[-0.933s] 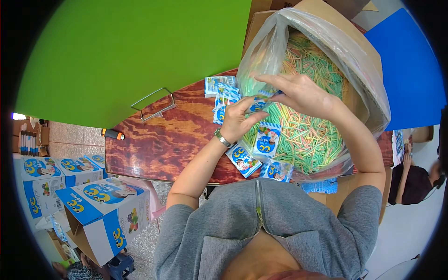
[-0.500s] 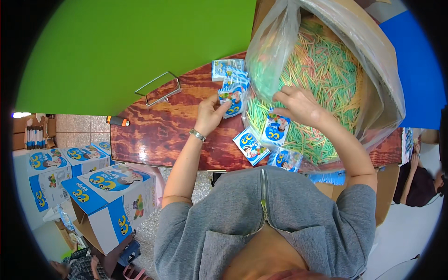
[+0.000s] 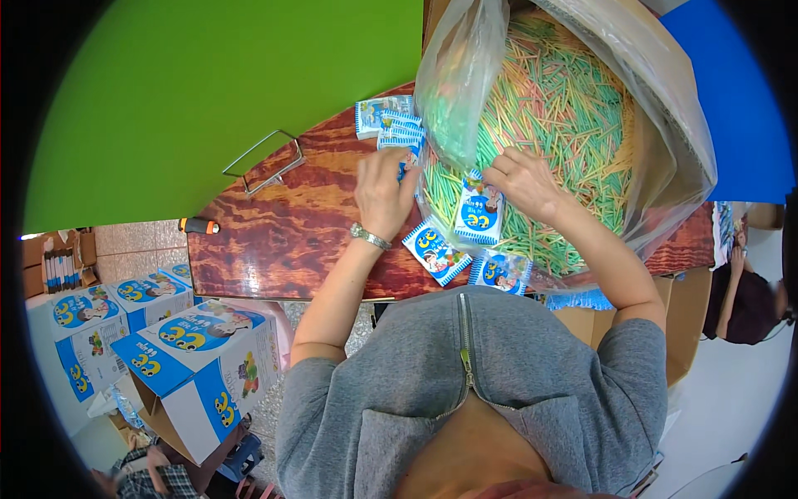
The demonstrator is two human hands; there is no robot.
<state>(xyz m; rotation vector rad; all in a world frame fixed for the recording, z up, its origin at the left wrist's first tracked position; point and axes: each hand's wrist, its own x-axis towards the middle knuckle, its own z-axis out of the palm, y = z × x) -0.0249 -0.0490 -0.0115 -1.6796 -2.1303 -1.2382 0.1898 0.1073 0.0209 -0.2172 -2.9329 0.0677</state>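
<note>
My left hand [image 3: 384, 195] is back-up over several small blue-and-white packets [image 3: 400, 135] at the left edge of a clear plastic bag [image 3: 455, 62]. Its fingers close round the lowest packet of that row, most of it hidden under the hand. Over the bag's opening, my right hand [image 3: 525, 183] has curled fingers, their tips beside the top edge of an upright-lying packet [image 3: 479, 214]; what they pinch, if anything, is hidden. Thin green, yellow and pink sticks [image 3: 565, 125] fill the bag. Two more packets, a tilted one [image 3: 436, 252] and another [image 3: 500, 273], lie near the table's front edge.
The bag lines a large cardboard box on a reddish wood-grain table [image 3: 266, 258]. A bent metal wire stand [image 3: 266, 162] and an orange-black tool handle [image 3: 199, 225] are at the left. Printed cartons [image 3: 195, 349] stand below the table's left side. Other people sit at the lower left and far right.
My left hand has moved up along the packets and turned, now covering the packet that its thumb lay on. My right hand has barely moved. The whole view has shifted slightly.
</note>
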